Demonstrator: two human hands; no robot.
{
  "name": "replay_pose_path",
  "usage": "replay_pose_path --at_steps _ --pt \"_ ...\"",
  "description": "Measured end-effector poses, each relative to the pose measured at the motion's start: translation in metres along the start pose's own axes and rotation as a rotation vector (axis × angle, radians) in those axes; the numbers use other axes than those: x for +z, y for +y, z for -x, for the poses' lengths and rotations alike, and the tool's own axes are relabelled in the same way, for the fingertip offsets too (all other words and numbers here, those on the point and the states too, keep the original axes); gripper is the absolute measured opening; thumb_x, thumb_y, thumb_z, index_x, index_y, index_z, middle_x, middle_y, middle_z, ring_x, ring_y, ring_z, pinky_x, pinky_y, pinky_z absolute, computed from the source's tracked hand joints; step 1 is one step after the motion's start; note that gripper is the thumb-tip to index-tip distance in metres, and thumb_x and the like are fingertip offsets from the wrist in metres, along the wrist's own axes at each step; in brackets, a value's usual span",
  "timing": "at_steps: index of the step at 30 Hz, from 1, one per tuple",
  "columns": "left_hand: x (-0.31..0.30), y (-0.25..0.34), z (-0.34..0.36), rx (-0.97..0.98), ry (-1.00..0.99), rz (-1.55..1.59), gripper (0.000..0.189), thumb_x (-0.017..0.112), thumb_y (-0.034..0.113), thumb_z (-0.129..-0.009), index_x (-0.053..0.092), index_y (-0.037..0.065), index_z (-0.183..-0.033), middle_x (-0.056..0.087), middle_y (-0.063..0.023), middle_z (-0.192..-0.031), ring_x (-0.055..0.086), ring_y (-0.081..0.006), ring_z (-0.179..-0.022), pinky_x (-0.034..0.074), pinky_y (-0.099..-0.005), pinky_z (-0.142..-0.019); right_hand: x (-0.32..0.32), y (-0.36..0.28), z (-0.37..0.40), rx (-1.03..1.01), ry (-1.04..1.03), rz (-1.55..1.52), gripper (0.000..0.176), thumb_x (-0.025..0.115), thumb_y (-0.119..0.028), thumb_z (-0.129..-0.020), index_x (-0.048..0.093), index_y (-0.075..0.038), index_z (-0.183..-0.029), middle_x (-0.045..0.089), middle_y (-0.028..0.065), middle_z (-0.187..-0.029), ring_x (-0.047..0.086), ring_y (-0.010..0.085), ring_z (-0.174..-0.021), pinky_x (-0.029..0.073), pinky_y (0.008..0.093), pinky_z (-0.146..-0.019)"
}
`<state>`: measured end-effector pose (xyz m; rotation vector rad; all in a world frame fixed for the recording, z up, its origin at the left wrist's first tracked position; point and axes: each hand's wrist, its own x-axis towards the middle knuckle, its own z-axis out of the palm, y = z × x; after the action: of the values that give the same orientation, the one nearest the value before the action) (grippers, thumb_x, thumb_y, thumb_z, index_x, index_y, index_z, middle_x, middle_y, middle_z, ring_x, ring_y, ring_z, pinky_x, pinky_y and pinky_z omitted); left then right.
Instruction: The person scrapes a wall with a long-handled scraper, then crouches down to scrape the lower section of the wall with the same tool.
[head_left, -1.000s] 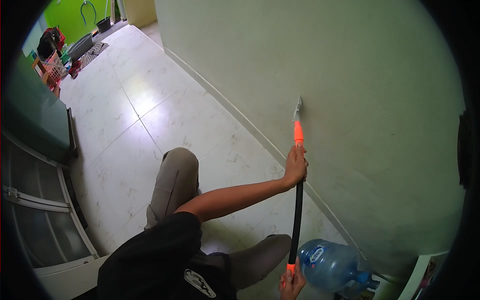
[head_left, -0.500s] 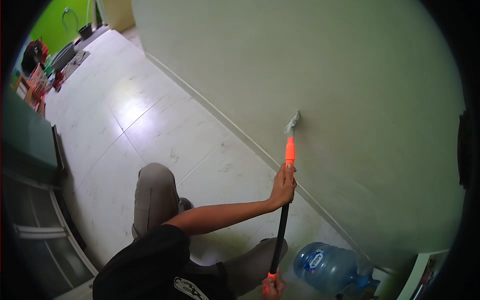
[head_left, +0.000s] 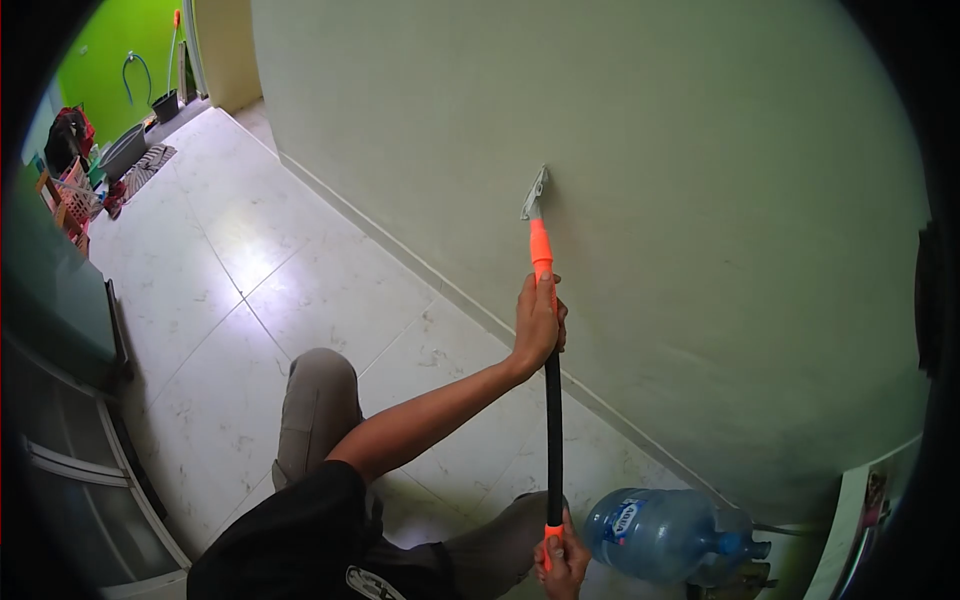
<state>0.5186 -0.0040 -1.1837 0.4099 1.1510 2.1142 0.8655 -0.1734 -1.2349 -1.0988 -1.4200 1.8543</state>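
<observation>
Both my hands grip a long-handled scraper with a black pole, orange collars and a flat, pale head. My left hand is wrapped round the upper part, just below the upper orange collar. Lower down, my right hand closes on the orange grip at the pole's bottom end. The scraper's head rests against the greenish-grey wall, edge-on to my view, so its working face is hidden.
Large blue water bottles lie on the floor by my right hand. My bent knee is over the white tiles. A glass-paned frame stands at left. A grey basin and a pink basket sit at the far left.
The scraper, with both hands on it, has shifted up and left in view, and its pole stands more upright. The view has also shifted slightly.
</observation>
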Motion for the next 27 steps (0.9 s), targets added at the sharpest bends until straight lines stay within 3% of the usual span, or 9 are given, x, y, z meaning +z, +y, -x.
replay_pose_path --at_steps 5,8,13,16,19,20,22,27 --pt "0.037 -0.02 0.02 0.031 -0.025 -0.028 0.043 0.034 0.046 -0.111 0.045 0.005 -0.118 0.045 -0.0033 -0.063 0.041 -0.0127 -0.036 0.036 -0.0293 -0.032 -0.031 -0.008 0.02 -0.043 0.139 0.062 0.02 0.062 -0.025 -0.104 0.067 -0.007 -0.112 0.058 -0.0014 -0.073 0.044 0.003 -0.053 0.034 0.0189 -0.045" --pt "0.058 -0.047 0.041 0.011 -0.05 0.009 0.038 0.035 0.044 -0.111 0.044 0.007 -0.112 0.044 -0.0032 -0.062 0.042 -0.0132 -0.034 0.037 -0.0307 -0.031 -0.076 0.004 0.036 -0.136 0.104 0.174 0.021 0.062 -0.024 -0.104 0.068 -0.007 -0.114 0.059 -0.0013 -0.074 0.045 0.0028 -0.054 0.034 0.0184 -0.045" --pt "0.066 -0.072 0.059 -0.081 -0.154 0.06 0.035 0.034 0.044 -0.112 0.033 0.009 -0.106 0.044 -0.0032 -0.061 0.044 -0.0154 -0.033 0.039 -0.0316 -0.032 -0.115 0.013 0.048 -0.109 0.189 0.212 0.019 0.063 -0.025 -0.103 0.068 -0.007 -0.108 0.058 -0.0025 -0.071 0.044 0.0025 -0.051 0.033 0.0182 -0.044" --pt "0.063 -0.071 0.053 -0.11 -0.146 0.06 0.036 0.034 0.043 -0.112 0.036 0.008 -0.106 0.043 -0.0023 -0.059 0.046 -0.0153 -0.034 0.039 -0.0311 -0.032 -0.127 0.016 0.039 -0.065 0.131 0.186 0.021 0.062 -0.025 -0.103 0.069 -0.006 -0.106 0.057 -0.002 -0.071 0.045 0.0027 -0.051 0.034 0.0184 -0.044" --pt "0.058 -0.084 0.048 -0.004 -0.093 -0.026 0.037 0.034 0.042 -0.112 0.04 0.007 -0.104 0.041 -0.001 -0.056 0.044 -0.0132 -0.035 0.037 -0.03 -0.033 -0.124 0.047 0.034 -0.037 0.087 0.089 0.021 0.063 -0.022 -0.103 0.069 -0.003 -0.107 0.058 -0.0017 -0.073 0.046 0.0031 -0.054 0.036 0.0185 -0.048" --pt "0.059 -0.085 0.051 0.012 -0.083 -0.013 0.037 0.034 0.042 -0.112 0.041 0.006 -0.104 0.04 -0.0008 -0.056 0.043 -0.0126 -0.035 0.036 -0.0297 -0.033 -0.12 0.047 0.035 -0.046 0.119 0.126 0.026 0.062 -0.02 -0.103 0.062 -0.002 -0.122 0.056 -0.0007 -0.07 0.045 0.0044 -0.053 0.036 0.0199 -0.046" --pt "0.057 -0.084 0.048 0.042 -0.088 -0.025 0.037 0.034 0.041 -0.112 0.043 0.006 -0.103 0.039 -0.0002 -0.055 0.041 -0.0112 -0.035 0.036 -0.0291 -0.033 -0.1 0.058 0.034 -0.063 0.194 0.159 0.053 0.06 -0.015 -0.102 0.047 -0.002 -0.152 0.051 0.0011 -0.065 0.044 0.0071 -0.049 0.035 0.0229 -0.042" --pt "0.065 -0.092 0.051 -0.012 -0.139 -0.035 0.041 0.032 0.046 -0.112 0.04 0.005 -0.113 0.045 -0.0042 -0.062 0.045 -0.0151 -0.035 0.041 -0.0306 -0.035 -0.111 0.022 0.024 -0.134 0.264 0.313 0.049 0.061 -0.019 -0.102 0.053 0.002 -0.146 0.053 0.0015 -0.064 0.042 0.0066 -0.049 0.034 0.022 -0.044"
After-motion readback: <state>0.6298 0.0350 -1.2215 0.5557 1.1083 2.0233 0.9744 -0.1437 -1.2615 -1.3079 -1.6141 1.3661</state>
